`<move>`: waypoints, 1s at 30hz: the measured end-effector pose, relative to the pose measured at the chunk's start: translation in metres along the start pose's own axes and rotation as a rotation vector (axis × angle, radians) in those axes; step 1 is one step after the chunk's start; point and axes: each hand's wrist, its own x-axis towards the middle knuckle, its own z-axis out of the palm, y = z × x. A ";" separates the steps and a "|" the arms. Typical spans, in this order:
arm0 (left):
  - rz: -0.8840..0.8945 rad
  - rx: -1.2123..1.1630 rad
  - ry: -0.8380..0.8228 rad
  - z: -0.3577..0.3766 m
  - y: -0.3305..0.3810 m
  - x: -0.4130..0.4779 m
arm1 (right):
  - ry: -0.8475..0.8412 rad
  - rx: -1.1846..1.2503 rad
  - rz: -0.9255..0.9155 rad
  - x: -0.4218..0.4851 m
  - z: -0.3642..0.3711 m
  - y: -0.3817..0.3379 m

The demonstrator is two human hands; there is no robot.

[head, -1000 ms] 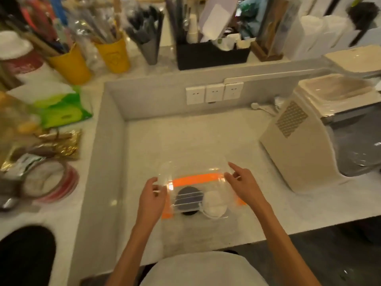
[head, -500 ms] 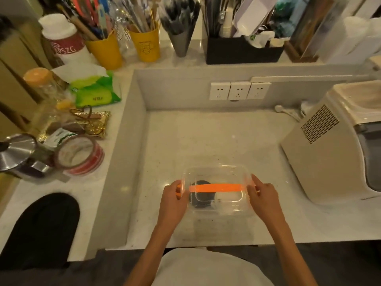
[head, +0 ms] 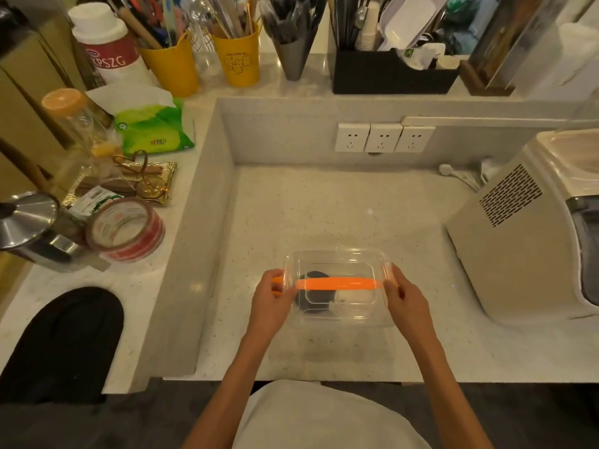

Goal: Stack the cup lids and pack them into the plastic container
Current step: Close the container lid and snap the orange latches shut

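From my head camera I look down on a clear rectangular plastic container [head: 338, 285] sitting on the pale speckled stone counter [head: 324, 209], in the sunken part near the front edge. Its transparent lid is on, and a bright orange handle bar [head: 338, 283] lies across the top from side to side. My left hand [head: 272, 299] grips the container's left end, fingers curled round the rim and the orange end piece there; my right hand [head: 405, 294] clasps the right end the same way, thumb pressed on top near the bar's tip. Through the clear walls I see a dark round cup lid [head: 312, 294] on the left side inside and a white round cup lid [head: 351, 299] just beside it on the right; whether they are stacks or single lids I cannot tell. To the right stands a cream plastic machine with a vent grille [head: 505, 241], apart from the container. On the raised ledge to the left lie a roll of red-printed tape [head: 126, 230] and a green tissue pack [head: 155, 131], with two yellow utensil cups [head: 240, 59] further back.
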 end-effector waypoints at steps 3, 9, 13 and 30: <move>-0.105 0.026 0.062 0.000 0.003 0.008 | -0.015 -0.063 0.064 0.017 -0.001 0.000; -0.206 -0.059 0.010 -0.003 0.004 0.007 | -0.063 0.299 0.309 0.018 0.000 0.001; -0.074 -0.036 0.081 0.001 0.010 0.003 | 0.112 0.267 0.212 0.011 0.005 -0.010; 0.504 0.589 0.205 0.024 0.000 -0.027 | 0.155 -0.117 -0.222 -0.027 0.010 0.012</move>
